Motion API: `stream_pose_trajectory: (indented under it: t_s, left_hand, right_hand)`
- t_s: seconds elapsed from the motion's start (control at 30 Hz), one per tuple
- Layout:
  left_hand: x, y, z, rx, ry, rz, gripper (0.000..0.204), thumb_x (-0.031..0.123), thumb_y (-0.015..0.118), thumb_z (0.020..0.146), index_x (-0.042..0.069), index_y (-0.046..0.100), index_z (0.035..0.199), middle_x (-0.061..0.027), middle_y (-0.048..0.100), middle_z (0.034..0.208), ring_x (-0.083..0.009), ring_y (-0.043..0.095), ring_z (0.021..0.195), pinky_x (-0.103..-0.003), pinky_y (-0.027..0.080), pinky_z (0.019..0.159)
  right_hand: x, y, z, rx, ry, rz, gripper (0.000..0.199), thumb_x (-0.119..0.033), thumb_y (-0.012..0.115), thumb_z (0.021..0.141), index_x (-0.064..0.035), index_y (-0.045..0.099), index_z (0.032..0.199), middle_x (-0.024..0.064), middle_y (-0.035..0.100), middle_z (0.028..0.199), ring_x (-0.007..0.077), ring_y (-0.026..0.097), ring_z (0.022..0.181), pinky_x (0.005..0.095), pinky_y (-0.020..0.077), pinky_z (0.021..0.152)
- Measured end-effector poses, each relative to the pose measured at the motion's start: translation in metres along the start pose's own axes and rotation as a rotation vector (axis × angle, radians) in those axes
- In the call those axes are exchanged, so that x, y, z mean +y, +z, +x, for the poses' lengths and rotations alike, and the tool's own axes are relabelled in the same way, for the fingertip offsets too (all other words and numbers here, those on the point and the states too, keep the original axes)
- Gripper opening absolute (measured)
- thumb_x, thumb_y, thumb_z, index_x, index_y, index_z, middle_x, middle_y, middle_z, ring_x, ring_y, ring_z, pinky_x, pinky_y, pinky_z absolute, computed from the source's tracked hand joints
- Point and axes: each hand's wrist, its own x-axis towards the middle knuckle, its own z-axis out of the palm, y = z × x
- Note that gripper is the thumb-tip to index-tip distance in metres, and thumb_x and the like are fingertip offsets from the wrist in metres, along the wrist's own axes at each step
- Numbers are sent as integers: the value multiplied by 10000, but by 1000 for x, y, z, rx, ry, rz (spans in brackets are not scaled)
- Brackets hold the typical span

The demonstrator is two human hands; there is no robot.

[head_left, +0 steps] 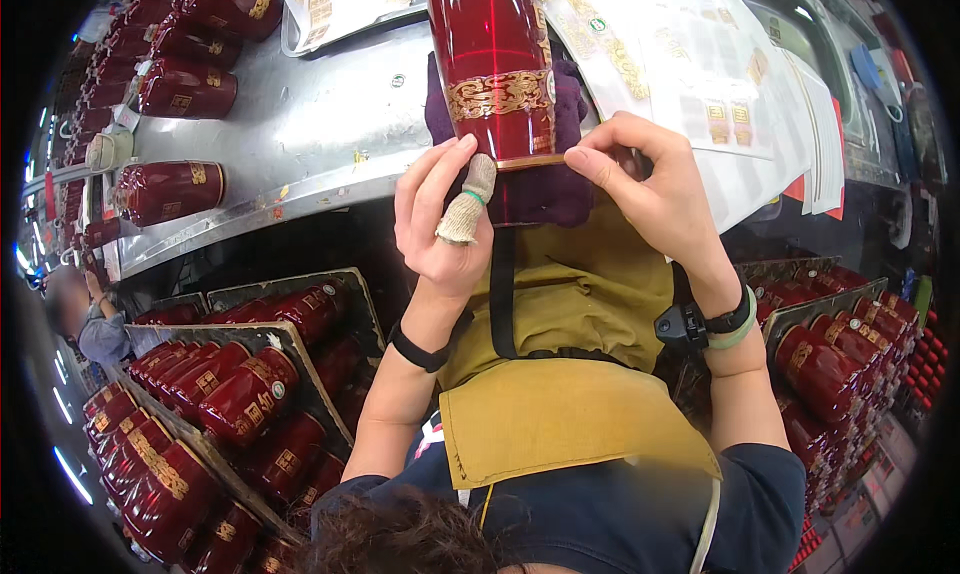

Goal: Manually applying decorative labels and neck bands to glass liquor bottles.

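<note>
Pinching at the lower rim of a red glass jar [492, 64], both hands work on the gold patterned band that runs around it. The left hand [440, 214] has its fingers half curled, the thumb wearing a knitted cot [466, 209] pressed against the jar's base edge; the right hand [655, 189] closes thumb and forefinger lightly on the rim at the other side, the rest of its fingers loose. Neither hand wraps the jar: it lies on its side on a dark purple cloth [560, 189] at the near edge of the steel bench [300, 139], its open end toward the person.

By my reading the step in hand is smoothing or seating the gold band near the rim. The next move seems to call for fingertip pressure along the band's edge while the jar is kept from rolling on the cloth.

Further out on the bench, near its left edge, more red jars [170, 189] lie on their sides. White sheets of gold labels [690, 84] cover the bench's far right part. Below the bench, cardboard trays [290, 334] at the left hold rows of the same red jars, packed side by side; a crate [830, 309] at the right holds more. Whether any jar contains anything cannot be told.
</note>
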Motion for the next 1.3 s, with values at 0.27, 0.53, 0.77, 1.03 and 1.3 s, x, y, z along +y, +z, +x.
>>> stream_pose_trajectory:
  t_s: [0.27,0.53,0.77,1.03,1.3]
  left_hand:
    - [1,4,0,13,51,20,334,-158,727,789,-89,694,1115,-155,715,1135,-317,683,1047,-387,581,899]
    - [11,4,10,43,146,204,281,-103,763,818,-2,741,1079,-131,717,1135,-303,669,1088,-355,606,819]
    - [-1,6,4,75,11,-53,300,-123,783,797,-86,716,1087,-171,732,1121,-310,710,1058,-376,592,908]
    - [1,3,-3,26,12,27,321,-150,751,797,-111,701,1111,-171,718,1155,-320,693,1074,-386,578,918]
    - [2,2,0,-5,96,85,359,-153,735,787,-107,689,1140,-167,696,1197,-324,661,1128,-411,550,968]
  right_hand:
    - [2,4,1,12,7,6,190,-155,788,894,27,731,888,25,651,745,85,485,641,269,395,584]
    - [6,6,5,22,0,0,194,-161,788,893,26,738,887,33,653,737,85,479,629,275,395,575]
    - [8,6,4,28,-19,-2,191,-157,795,887,26,741,884,36,656,745,93,490,632,275,402,583]
    - [4,4,3,28,-16,-18,189,-155,799,884,25,741,887,32,652,744,89,481,636,272,395,585]
    - [1,1,0,50,-45,-7,182,-149,794,890,25,740,882,25,652,735,84,486,640,269,401,588]
